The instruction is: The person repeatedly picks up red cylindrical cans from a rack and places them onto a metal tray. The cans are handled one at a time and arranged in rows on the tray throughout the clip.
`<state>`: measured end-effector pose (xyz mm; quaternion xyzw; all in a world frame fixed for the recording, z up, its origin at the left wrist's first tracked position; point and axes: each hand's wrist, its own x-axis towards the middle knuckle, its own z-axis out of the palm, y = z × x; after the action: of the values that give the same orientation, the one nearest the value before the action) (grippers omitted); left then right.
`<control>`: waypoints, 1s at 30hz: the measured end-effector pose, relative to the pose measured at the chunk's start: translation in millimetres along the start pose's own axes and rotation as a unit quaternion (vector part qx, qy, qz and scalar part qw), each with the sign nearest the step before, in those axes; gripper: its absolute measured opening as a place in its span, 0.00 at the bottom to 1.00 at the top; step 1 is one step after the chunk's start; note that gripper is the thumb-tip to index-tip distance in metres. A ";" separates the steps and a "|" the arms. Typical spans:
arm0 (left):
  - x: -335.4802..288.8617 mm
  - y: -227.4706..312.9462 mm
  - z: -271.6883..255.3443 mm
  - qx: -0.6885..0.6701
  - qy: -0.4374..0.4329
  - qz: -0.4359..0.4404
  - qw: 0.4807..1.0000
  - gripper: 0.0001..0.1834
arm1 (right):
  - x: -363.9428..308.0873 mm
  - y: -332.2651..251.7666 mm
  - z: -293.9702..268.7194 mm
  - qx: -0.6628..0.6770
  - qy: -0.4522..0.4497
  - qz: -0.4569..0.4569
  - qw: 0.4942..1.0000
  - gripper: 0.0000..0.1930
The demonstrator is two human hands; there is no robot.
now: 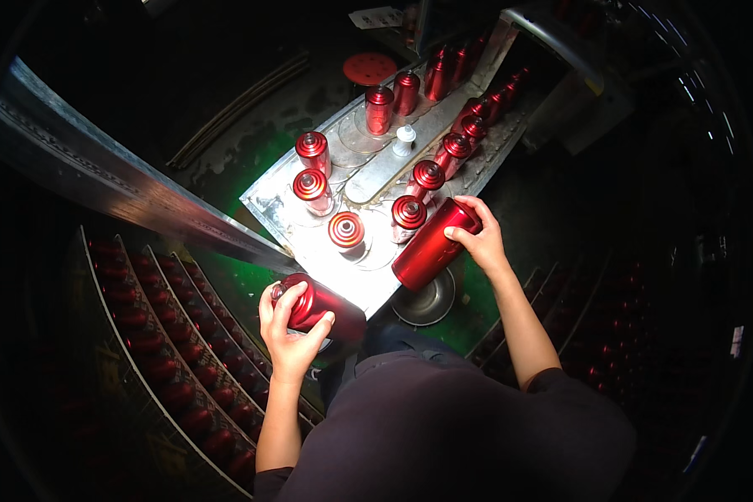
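Left fingers (288, 303), right fingers (483, 214) grip red bottles (431, 253); white sheet (376, 17) illegible.

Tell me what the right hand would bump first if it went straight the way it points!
Probably a standing red bottle in the table's right-hand row. The right hand, gripping another red bottle, points that way. Depth is unclear, so it might pass over.

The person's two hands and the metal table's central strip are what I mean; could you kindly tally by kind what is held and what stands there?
Red bottles, in the left hand (bottle) and right hand (bottle): 2
White piece on the central strip: 1
Total: 3
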<state>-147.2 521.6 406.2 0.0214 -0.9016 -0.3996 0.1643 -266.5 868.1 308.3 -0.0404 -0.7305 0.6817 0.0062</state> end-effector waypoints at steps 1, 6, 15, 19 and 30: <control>5.4 2.2 1.4 -0.007 -0.001 0.000 1.000 0.34 | 1.3 -0.1 -1.3 -0.015 0.001 -0.005 1.000 0.31; 34.4 11.0 10.4 -0.015 0.013 0.021 1.000 0.34 | 9.9 -3.7 -8.0 -0.080 0.017 -0.041 0.996 0.31; 108.0 23.3 29.8 -0.048 0.059 0.075 0.994 0.34 | 17.8 -27.9 -14.8 -0.132 0.015 -0.106 0.986 0.32; 146.6 24.7 54.6 -0.085 0.082 0.074 0.990 0.35 | 23.8 -31.8 -23.1 -0.124 0.008 -0.097 0.988 0.32; 250.5 -11.8 131.8 -0.016 0.160 0.096 0.982 0.33 | 38.5 -17.4 -58.4 -0.135 0.024 -0.098 0.986 0.34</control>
<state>-426.4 565.0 384.9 -0.0045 -0.8552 -0.3878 0.3439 -302.1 927.6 328.0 0.0145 -0.8159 0.5717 0.0846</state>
